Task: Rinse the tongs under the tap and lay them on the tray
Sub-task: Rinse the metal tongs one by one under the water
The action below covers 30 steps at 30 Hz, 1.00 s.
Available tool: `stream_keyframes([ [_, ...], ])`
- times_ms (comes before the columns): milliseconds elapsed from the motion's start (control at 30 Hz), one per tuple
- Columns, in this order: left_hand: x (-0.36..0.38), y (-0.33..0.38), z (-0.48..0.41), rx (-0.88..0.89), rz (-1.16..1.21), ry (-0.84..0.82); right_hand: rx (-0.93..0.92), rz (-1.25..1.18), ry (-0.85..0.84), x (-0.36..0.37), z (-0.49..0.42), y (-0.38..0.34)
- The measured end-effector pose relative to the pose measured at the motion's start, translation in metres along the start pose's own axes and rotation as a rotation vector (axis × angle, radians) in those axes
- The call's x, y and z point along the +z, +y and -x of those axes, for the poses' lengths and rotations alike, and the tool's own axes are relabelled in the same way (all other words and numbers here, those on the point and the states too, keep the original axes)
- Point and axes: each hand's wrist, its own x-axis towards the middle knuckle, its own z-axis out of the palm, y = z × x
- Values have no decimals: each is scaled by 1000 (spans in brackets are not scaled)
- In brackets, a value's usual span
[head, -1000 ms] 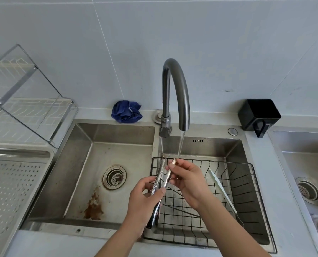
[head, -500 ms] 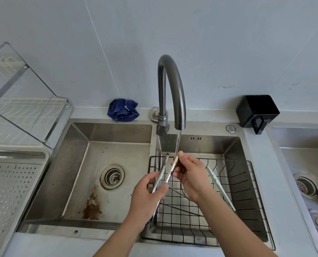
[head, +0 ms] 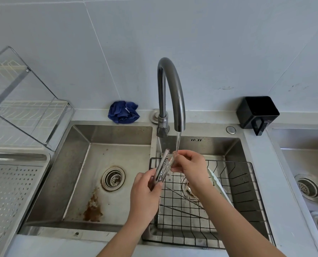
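1. Left hand (head: pixel 145 195): its grip is wrapping the handle end of the tongs (head: pixel 162 166), fingers curled tight, holding them slanted upward over the divide between the two basins of the sink (head: pixel 99 145).
2. Right hand (head: pixel 190 165): its grip is narrow, and the fingertips are pinching the tip of one tong arm.
3. Tongs: a second ago the arms were lying together. Now they are standing slightly parted, with the pinched tip sitting in the water (head: pixel 178 140). I am judging the rinse as under way, not finished.
4. Wire basket (head: pixel 247 182): it is sitting in the right basin below the hands, holding a white utensil (head: pixel 219 184).
5. Tray (head: pixel 10 191): this perforated metal piece is waiting on the surface at far left, well apart from the tongs. The laying-down step is not yet begun.
6. Tap (head: pixel 173 86): it is running a thin stream onto the pinched tip.
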Motion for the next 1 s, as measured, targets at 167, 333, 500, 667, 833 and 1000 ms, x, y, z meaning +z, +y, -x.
stream_keyframes([
  [167, -1, 0, 4, 122, -100, 5, 21, -48, 49, 9, 0, 5],
  [333, -3, -3, 6, 118, 5, -49, 19, 15, -55, 10, 5, 10],
  [500, 0, -1, 4, 111, 47, -70, -11, 67, 9, 6, -3, 4],
  [667, -4, -7, -2, 46, 126, -81, 2, 91, -99, 4, -1, 5],
  [833, -4, -5, -2, 64, 208, -119, -44, 151, -34, 0, -6, 0],
  [1000, -6, -6, 1, 29, 284, -134, 7, 59, -125, 1, -3, 1],
])
